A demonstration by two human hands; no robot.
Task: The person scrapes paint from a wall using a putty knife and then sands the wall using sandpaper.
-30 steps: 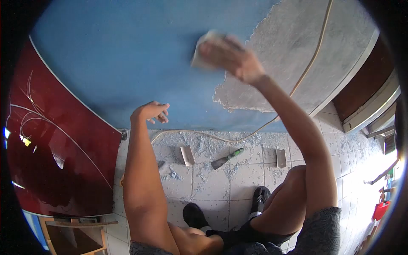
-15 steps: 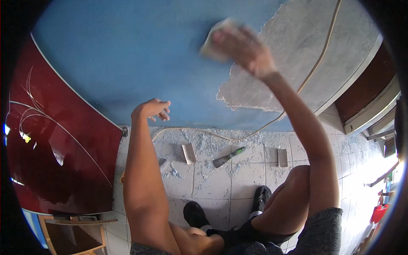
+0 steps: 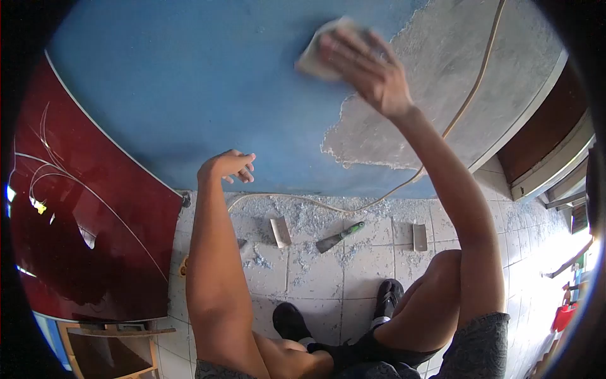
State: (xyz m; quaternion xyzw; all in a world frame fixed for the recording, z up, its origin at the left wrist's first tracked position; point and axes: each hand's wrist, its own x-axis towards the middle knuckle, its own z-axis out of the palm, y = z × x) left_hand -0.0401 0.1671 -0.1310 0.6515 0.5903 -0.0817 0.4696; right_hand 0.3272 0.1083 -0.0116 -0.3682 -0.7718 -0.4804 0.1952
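On the far left, a glossy dark-red panel (image 3: 107,221) leaned in beside a matt blue wall (image 3: 221,82). Next along, the person's left hand (image 3: 235,167), and nothing in it: wrist bent, fingers loosely curled, hanging near the wall's lower part. Below, on the debris-strewn white tiled floor (image 3: 315,271), lay a pale, curved rectangular piece (image 3: 280,232), its long side running away from the person.

Then the main action, high on the wall: a thin, pale, angular sheet (image 3: 314,61), spread against the blue and covered in part by the hand. It looked light, more flexible than stiff, likely to crease or tear at an edge; a broad, flat hold across its middle seemed best. Its bare left edge slanted from lower left to upper right; with the rest covered and blurred, its long axis could not be told.

And there was the right hand (image 3: 363,66), holding that sheet beneath nearly straight fingers that aimed up and left; the thumb's grip could not be made out. Below lay a green-handled metal scraper (image 3: 341,236), blade to the lower left, then a second pale rectangular piece (image 3: 420,237), and, above that, a rough-edged grey patch (image 3: 454,76) crossed by a beige cord (image 3: 472,95).
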